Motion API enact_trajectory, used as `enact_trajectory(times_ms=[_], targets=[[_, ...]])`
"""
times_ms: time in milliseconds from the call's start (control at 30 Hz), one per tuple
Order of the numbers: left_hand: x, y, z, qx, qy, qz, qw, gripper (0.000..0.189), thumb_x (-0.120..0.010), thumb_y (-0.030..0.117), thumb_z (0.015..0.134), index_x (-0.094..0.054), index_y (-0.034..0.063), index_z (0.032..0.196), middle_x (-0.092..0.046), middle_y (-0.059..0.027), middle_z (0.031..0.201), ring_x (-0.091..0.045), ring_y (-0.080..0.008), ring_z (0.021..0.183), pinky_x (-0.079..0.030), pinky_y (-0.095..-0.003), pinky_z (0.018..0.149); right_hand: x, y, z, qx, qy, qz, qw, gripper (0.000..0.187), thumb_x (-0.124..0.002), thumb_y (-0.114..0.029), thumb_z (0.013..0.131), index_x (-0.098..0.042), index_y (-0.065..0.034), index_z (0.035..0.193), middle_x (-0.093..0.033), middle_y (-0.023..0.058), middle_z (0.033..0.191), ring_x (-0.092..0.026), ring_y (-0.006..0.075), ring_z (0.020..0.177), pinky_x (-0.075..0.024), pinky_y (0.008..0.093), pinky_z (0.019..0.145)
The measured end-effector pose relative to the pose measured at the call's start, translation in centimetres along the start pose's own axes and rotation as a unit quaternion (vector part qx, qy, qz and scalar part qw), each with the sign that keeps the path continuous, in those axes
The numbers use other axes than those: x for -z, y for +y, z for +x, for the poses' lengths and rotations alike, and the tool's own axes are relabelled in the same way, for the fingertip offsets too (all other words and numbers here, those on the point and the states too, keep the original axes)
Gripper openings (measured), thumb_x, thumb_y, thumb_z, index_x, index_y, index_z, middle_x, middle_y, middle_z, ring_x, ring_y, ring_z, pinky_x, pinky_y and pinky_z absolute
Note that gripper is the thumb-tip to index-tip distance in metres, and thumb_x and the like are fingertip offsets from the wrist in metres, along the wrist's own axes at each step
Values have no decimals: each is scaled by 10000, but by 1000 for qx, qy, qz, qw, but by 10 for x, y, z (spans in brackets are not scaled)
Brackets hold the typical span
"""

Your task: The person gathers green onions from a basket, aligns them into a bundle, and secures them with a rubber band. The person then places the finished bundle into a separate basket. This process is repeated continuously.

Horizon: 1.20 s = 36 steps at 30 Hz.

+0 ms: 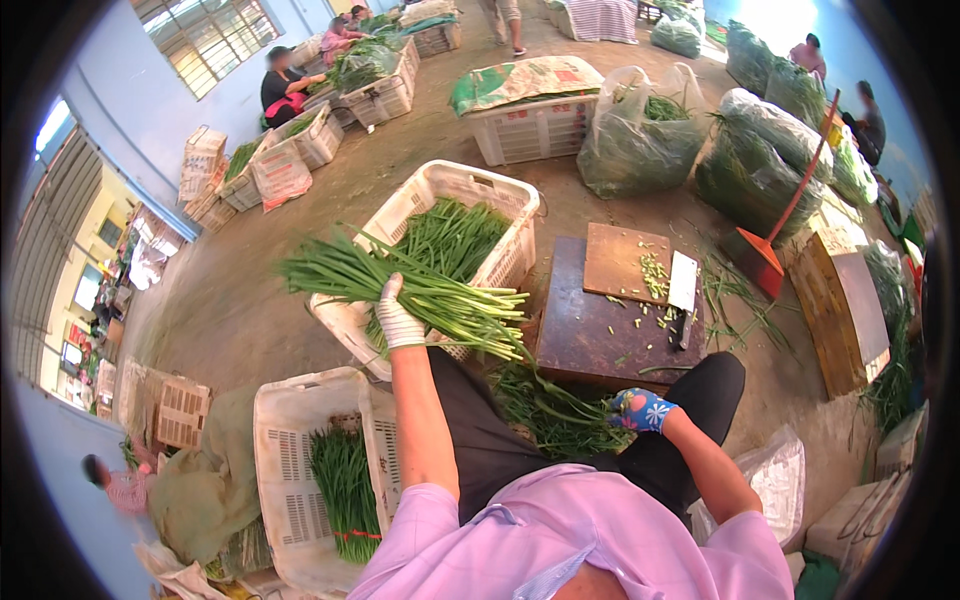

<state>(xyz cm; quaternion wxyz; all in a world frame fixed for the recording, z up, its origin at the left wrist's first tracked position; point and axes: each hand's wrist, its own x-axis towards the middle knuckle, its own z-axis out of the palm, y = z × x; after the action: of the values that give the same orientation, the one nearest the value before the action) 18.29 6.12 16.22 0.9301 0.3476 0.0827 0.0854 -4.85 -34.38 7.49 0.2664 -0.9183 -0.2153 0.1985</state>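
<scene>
My left hand [397, 315], in a whitish glove, grips a thick bunch of green chives [457, 300], pale stem ends pointing right. Beneath the bunch stands a white plastic crate [525, 199] holding more chives [450, 240]. Low between my knees, my right hand [643, 411] wears a blue flowered glove. Its fingers are closed on a few long loose leaves [574, 401], above a heap of loose leaves [536, 427]. In front of that hand, a low dark table [574, 322] bears a wooden cutting board [615, 255], a cleaver [682, 281] and cut stem pieces [652, 274].
At my left, another white crate [289, 480] contains chives tied with a red band [343, 487]. A red dustpan [761, 259] with a long handle stands right, near stuffed plastic bags [645, 150]. A covered crate [529, 124] stands ahead. Other people sit farther off.
</scene>
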Motion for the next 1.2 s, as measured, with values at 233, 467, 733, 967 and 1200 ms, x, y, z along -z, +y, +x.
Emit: enact_trajectory(times_ms=[233, 467, 733, 967, 1200], targets=[[-27, -28, -24, -34, -8, 98, 995, 302, -707, 116, 857, -635, 27, 1136, -660, -82, 1007, -658, -225, 872, -571, -378, 805, 75, -102, 86, 63, 235, 101, 965, 430, -668, -446, 916, -656, -60, 1105, -679, 209, 955, -657, 406, 895, -520, 467, 765], [-40, -63, -42, -72, -40, 120, 989, 248, -706, 138, 862, -637, 33, 1076, -636, -49, 920, -650, -198, 805, -579, -367, 742, 99, -147, 149, 185, 299, 26, 936, 313, -684, -228, 920, -632, -59, 1178, -629, 216, 1094, -625, 416, 1011, -526, 457, 857], [-8, -3, -2, 8, 24, 17, 1000, 300, -681, 227, 876, -646, 32, 1102, -689, -109, 1053, -661, -284, 925, -565, -447, 859, -9, -22, 68, 71, -23, 123, 990, 265, -653, -149, 948, -612, -51, 1191, -654, 153, 973, -645, 309, 788, -509, 381, 654], [-39, 30, -24, -137, 113, 58, 982, 350, -788, 116, 775, -636, -58, 1037, -687, -157, 971, -681, -295, 815, -610, -475, 749, 2, 19, 86, -120, 153, 538, 820, 263, -618, -365, 1001, -667, -108, 1029, -581, -61, 819, -526, 64, 715, -459, 271, 615], [-44, 42, -23, -134, 131, 51, 981, 319, -788, 68, 774, -609, -94, 982, -673, -189, 1012, -677, -322, 793, -619, -522, 723, 61, 13, 88, -9, 243, 666, 705, 334, -582, -383, 1022, -649, -66, 1100, -662, -4, 943, -607, 106, 708, -503, 281, 632]])
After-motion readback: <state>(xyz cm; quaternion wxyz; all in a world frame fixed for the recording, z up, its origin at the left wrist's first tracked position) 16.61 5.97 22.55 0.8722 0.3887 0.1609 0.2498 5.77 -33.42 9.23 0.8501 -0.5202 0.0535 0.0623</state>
